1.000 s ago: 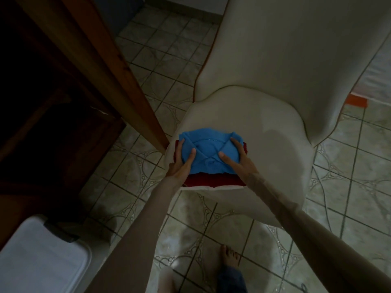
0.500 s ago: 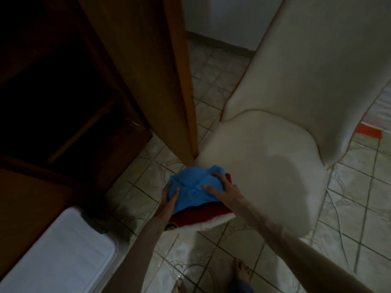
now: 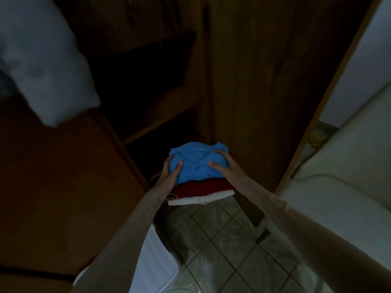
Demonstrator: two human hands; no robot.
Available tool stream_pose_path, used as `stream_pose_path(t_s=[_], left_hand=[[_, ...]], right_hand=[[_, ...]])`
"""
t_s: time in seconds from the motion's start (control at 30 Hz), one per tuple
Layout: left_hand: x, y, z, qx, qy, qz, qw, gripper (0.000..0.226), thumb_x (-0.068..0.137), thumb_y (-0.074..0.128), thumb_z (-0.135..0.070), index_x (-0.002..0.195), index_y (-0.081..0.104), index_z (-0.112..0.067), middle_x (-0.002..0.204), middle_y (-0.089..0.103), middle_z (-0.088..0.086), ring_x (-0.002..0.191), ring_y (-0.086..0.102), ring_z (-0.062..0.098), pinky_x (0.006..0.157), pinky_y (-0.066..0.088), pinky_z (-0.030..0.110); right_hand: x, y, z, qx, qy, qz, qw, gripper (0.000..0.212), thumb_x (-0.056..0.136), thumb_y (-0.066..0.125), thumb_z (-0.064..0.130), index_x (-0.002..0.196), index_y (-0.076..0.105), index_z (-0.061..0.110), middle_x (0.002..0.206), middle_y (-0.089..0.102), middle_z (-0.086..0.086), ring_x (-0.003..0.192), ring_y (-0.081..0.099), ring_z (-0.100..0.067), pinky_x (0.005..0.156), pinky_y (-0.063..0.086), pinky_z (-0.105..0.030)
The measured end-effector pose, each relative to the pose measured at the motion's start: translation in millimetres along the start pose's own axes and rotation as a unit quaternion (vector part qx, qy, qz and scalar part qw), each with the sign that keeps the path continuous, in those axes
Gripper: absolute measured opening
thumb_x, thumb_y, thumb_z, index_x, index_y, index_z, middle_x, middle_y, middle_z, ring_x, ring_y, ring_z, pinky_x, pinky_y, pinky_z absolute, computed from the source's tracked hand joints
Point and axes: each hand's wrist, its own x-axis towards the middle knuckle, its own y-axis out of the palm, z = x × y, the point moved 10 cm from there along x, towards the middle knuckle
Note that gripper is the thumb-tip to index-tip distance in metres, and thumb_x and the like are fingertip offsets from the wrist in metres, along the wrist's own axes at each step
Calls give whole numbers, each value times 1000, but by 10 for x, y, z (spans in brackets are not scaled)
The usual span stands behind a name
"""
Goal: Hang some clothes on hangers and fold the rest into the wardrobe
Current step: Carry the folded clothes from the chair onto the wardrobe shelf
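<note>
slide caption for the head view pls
Both hands carry a stack of folded clothes, blue on top, toward the open wardrobe.

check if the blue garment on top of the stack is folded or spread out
Folded: the blue garment is a compact bundle atop the red garment, held between left hand and right hand.

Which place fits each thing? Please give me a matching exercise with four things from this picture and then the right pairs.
Things:
1. blue garment
2. red garment
3. white garment
4. left hand

Places:
A. bottom of the stack
B. top of the stack
C. gripping the stack's left side
D. middle of the stack

Pairs: 1-B, 2-D, 3-A, 4-C
</note>
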Motion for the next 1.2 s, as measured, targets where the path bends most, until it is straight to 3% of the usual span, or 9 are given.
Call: stream_pose_path(t_s=[0.07, 0.17, 0.33, 0.53, 0.67, 0.97, 1.2], left_hand=[[6, -271, -326, -5, 26, -10, 1000, 57, 96, 38, -47, 147, 14, -35, 150, 28, 7, 132, 37, 27, 98, 35, 27], [-41, -588, -986, -30, 76, -9, 997, 59, 95, 39, -48, 146, 13, -37, 150, 28, 5, 131, 37, 26, 98, 36, 28], [-67, -1022, -2167, -65, 161, -35, 984, 62, 95, 42, -45, 149, 11, -33, 148, 33, 5, 129, 40, 24, 100, 35, 28], [-41, -1332, -3414, -77, 224, -73, 969, 60, 94, 43, -50, 147, 17, -37, 147, 35, 5, 127, 43, 28, 107, 37, 36], [51, -1611, -4032, -84, 234, -134, 959, 55, 96, 42, -47, 145, 21, -36, 143, 39, 10, 124, 45, 33, 103, 39, 36], [160, -2582, -4786, -83, 230, -289, 926, 53, 96, 40, -49, 144, 26, -32, 137, 45, 11, 119, 48, 31, 89, 37, 31], [218, -3192, -4846, -69, 182, -406, 893, 53, 96, 36, -51, 144, 28, -32, 138, 45, 15, 122, 45, 35, 100, 35, 35]], right_hand=[[-15, 37, 483, 6, -30, -3, 1000, 67, 76, 64, 54, 135, 35, 42, 150, 27, -6, 131, 35, -28, 111, 32, -40], [-60, -50, 1273, 14, -91, -19, 996, 54, 86, 61, 38, 135, 38, 35, 145, 31, -3, 123, 39, -20, 98, 38, -27], [-134, -383, 2537, 17, -174, -53, 983, 45, 89, 58, 34, 132, 43, 35, 130, 37, 6, 110, 40, -11, 88, 37, -23], [-138, -829, 3770, 18, -256, -84, 963, 44, 89, 58, 35, 131, 45, 34, 141, 38, -1, 114, 43, -16, 93, 38, -27], [11, -968, 4476, 35, -303, -77, 949, 40, 88, 60, 34, 127, 50, 32, 142, 41, -2, 121, 44, -19, 95, 39, -27], [750, -609, 5759, 18, -380, 5, 925, 40, 89, 58, 37, 128, 51, 32, 146, 36, 1, 130, 38, -20, 96, 31, -22], [1318, -12, 6293, -8, -394, 85, 915, 42, 89, 56, 42, 130, 48, 34, 145, 38, -1, 130, 39, -24, 107, 33, -36]])
